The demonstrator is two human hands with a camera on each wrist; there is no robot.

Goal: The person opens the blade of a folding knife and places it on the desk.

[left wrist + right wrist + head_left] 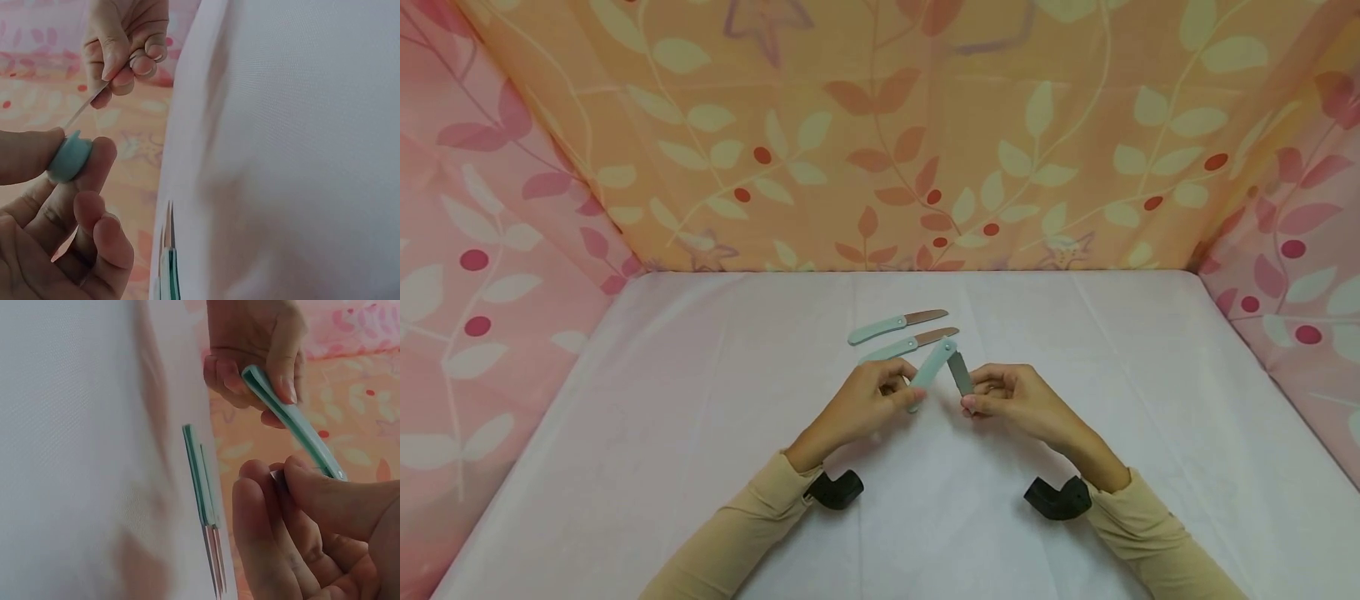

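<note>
Above the table, a folding knife with a pale mint handle (934, 363) is held partly folded between both hands. My left hand (874, 398) grips the handle between thumb and fingers; in the left wrist view the handle's butt end (70, 159) shows between them. The thumb and fingertips of my right hand (1017, 395) pinch the grey blade (959, 373) near its tip. Just beyond the hands, two more mint-handled folding knives lie unfolded side by side, the farther knife (880, 330) and the nearer knife (891, 347), partly hidden by my left hand.
A white cloth covers the table (700, 417). Patterned fabric walls stand at the back (880, 150), left and right. Black wrist mounts (838, 490) are strapped by each beige sleeve.
</note>
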